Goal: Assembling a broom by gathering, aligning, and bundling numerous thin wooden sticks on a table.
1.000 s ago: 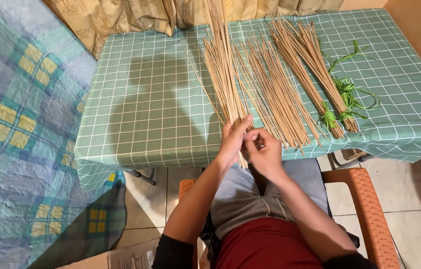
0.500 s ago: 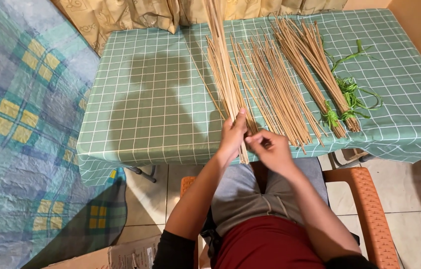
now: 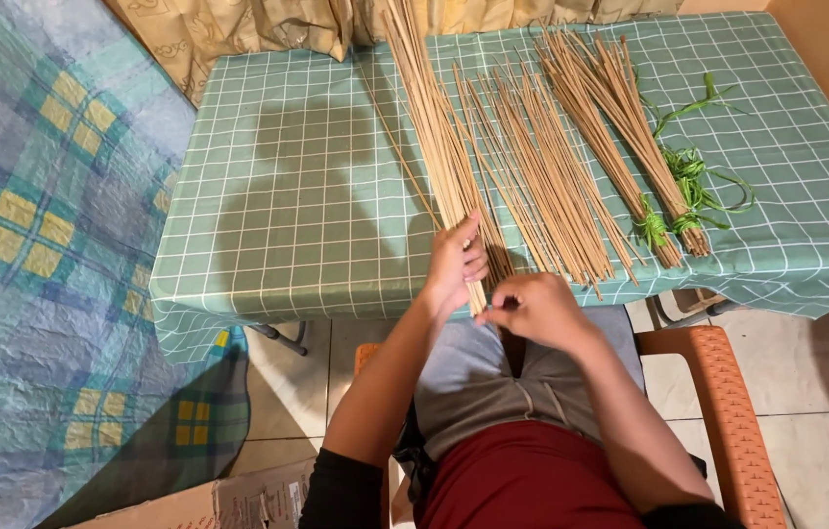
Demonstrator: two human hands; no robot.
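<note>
Since the earlier frames, the right hand [image 3: 535, 306] had dropped from beside the left toward 5 o'clock, off the table edge and over the lap. The left hand [image 3: 456, 263] had stayed on the stick bundle [image 3: 439, 147]. The bundle's far end was cut off at the top edge, and its near ends were hidden under both hands. The left hand's fingers were curled around the bundle at the edge of the green checked table [image 3: 287, 196]. The right hand's fingers were pinched narrow on the stick tips, knuckles up. Loose sticks [image 3: 542, 176] and tied bundles [image 3: 620, 127] lay toward 2 o'clock.
</note>
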